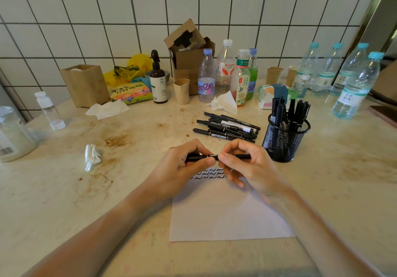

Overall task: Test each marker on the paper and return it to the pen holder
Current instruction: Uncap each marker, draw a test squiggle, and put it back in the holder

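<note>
Both hands hold one black marker [217,157] level above the top edge of the paper [227,212]: left hand [182,169] clasps the marker's left end w/ fingers curled over it, right hand [247,165] pinches it near the middle btwn thumb and forefinger, the right end poking out past the fingers. Can't tell if the cap is on or off (fingers cover the joint). Paper lies flat on the surface [64,190], w/ two rows of black squiggles [211,173] at its top, partly hidden under the hands. Just behind the hands, a loose pile of black markers [227,127] lies on the surface. To the right of that pile, near the right hand, stands the black mesh pen holder [285,139] w/ several markers upright inside. Bottles, cups and a cardboard box line the back by the tiled wall; a crumpled tissue [92,155] sits left of the hands.
</note>
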